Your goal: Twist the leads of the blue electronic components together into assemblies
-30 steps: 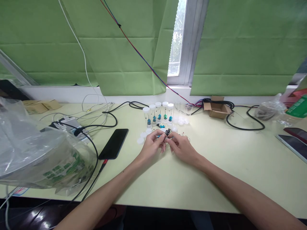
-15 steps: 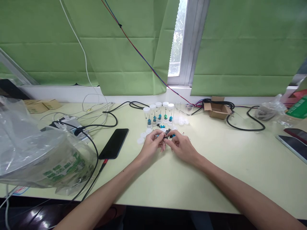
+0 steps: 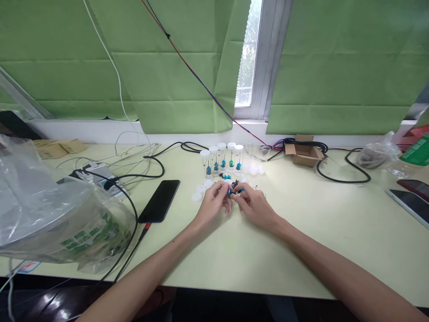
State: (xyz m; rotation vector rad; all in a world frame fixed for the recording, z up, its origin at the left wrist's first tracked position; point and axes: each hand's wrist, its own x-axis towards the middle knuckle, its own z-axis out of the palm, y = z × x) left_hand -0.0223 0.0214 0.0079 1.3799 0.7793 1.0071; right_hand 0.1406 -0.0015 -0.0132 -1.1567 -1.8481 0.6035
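My left hand (image 3: pixel 214 198) pinches a small blue part (image 3: pixel 229 192) between thumb and fingers, above the table. Against it, my right hand (image 3: pixel 250 199) holds a small dark piece (image 3: pixel 234 193) in its fingertips; the two pieces meet or nearly meet. Their exact kind is too small to make out. Just beyond the fingers lies a heap of small black parts (image 3: pixel 235 183), partly hidden, with a loose blue part (image 3: pixel 227 177) near it. Behind stand several clear tubes with white caps (image 3: pixel 238 148), each holding a blue or green piece on a thin dark stem.
White round caps (image 3: pixel 197 196) lie left of my hands. A black phone (image 3: pixel 159 201) rests farther left, beside a large plastic bag (image 3: pixel 67 214). Clear uncapped tubes (image 3: pixel 248 157) and an open cardboard box (image 3: pixel 304 154) stand at the back. Cables (image 3: pixel 345 180) run along the wall.
The blue part in my left fingers now shows clearly between the hands, where mostly a dark piece showed before. Both hands stay in nearly the same place.
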